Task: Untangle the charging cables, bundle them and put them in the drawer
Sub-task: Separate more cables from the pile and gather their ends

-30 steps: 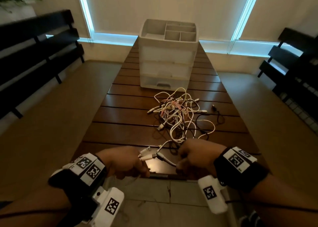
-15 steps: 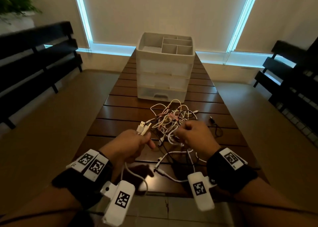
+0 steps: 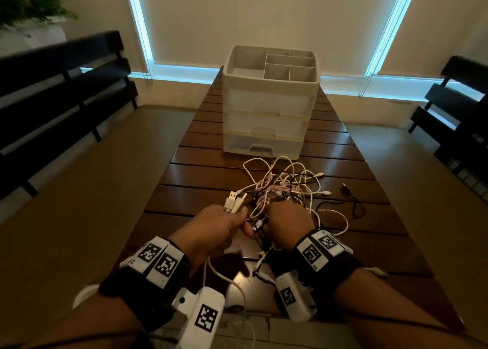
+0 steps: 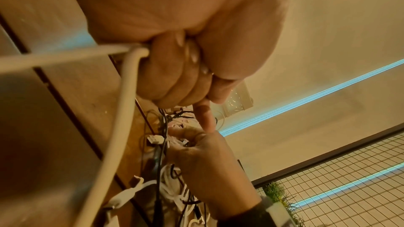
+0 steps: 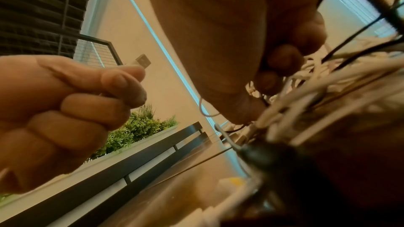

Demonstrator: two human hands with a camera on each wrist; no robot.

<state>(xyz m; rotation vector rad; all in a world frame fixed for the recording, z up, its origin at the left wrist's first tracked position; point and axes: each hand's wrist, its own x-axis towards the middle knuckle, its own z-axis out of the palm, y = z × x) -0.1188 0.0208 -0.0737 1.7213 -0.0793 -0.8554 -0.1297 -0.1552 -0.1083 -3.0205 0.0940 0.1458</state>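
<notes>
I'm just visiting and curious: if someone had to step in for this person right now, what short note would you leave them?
Left hand: grips the white cable in a fist, its two USB plugs sticking up past the knuckles.
Right hand: fingers curled into the near edge of the cable tangle, holding strands.
The tangle lies on the wooden table, in front of the drawer unit; all its drawers are closed.
A black cable trails to the right of the pile.
Done: one white cable partly pulled free.
Left: finish untangling, bundle each cable, open a drawer, put them in.
</notes>
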